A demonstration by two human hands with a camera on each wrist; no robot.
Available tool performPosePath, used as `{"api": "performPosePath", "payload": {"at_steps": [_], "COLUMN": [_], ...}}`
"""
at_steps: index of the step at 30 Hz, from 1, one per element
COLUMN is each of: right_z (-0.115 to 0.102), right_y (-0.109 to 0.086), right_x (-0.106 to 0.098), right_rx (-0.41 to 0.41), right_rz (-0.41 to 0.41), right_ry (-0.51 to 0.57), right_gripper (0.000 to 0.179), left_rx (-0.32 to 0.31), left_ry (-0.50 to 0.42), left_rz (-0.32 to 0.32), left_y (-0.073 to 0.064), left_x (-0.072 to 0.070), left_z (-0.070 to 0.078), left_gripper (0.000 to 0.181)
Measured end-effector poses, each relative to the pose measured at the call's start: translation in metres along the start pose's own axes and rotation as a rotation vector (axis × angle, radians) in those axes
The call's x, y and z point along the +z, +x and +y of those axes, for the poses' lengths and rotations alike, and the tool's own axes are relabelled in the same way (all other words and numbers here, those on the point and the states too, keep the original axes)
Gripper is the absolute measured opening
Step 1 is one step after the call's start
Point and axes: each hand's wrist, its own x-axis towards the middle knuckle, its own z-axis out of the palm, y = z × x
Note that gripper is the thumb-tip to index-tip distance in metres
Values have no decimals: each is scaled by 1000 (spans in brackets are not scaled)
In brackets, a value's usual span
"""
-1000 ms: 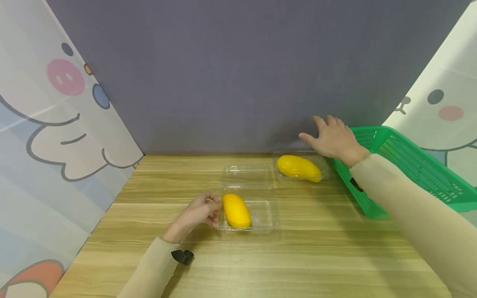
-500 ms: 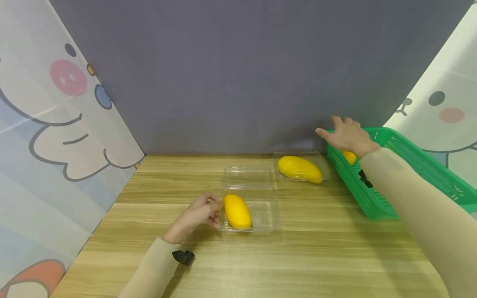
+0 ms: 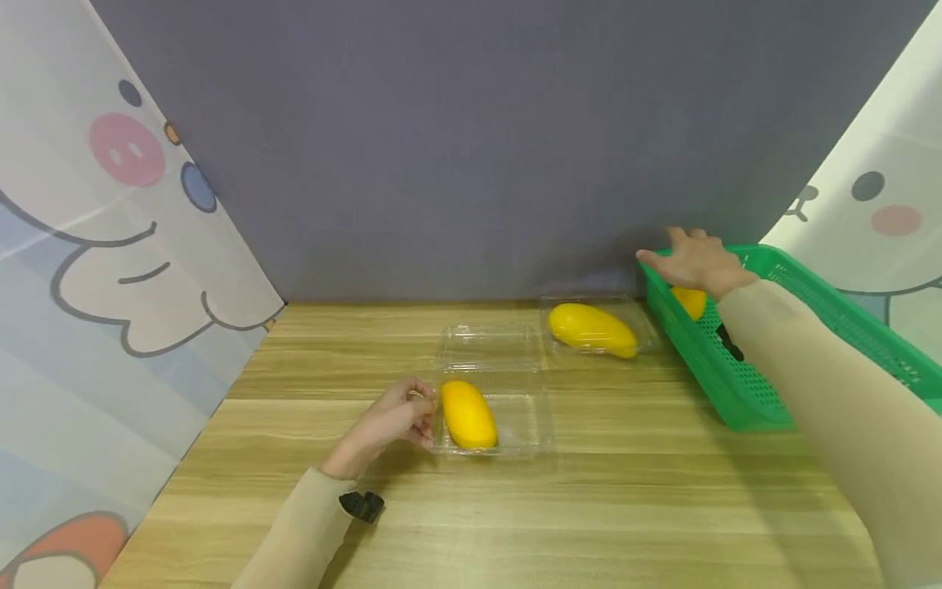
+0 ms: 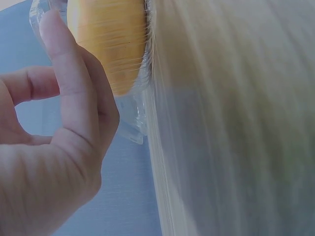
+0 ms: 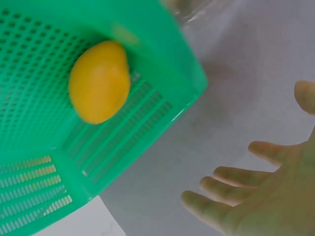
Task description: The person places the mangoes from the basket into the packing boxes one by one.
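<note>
Beside the left wall of an unlidded clear plastic clamshell box, my left hand pinches its edge with curled fingers. One yellow mango lies in the box's left half, and its hinged lid is laid back flat. My right hand hovers above the far left corner of a green basket, fingers spread and holding nothing. Below that hand, a mango sits inside the basket, partly hidden by the arm in the head view. Another mango rests in a second clear box left of the basket.
A wooden table bears everything. A grey panel rises behind it, and printed cartoon curtains hang on the left and right. The second box stands close to the panel.
My right hand has moved right, from above the second box to over the basket, and the mango in the basket has come into sight. The left hand keeps its place at the box.
</note>
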Motion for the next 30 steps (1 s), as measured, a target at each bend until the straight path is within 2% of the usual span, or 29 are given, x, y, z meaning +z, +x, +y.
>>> {"api": "performPosePath", "payload": {"at_steps": [14,30], "right_z": [45,68], "right_y": [5,19], "right_x": [3,23], "right_rx": [1,-31], "right_rz": [-88,-170], "right_ry": [-10,-4], "right_gripper": [107,101], "left_rx": [3,0], "left_ry": [0,0], "left_rz": [3,14], "left_y": [-2,-3], "left_x": [2,3], "left_z": [1,0], "left_gripper": [31,30]}}
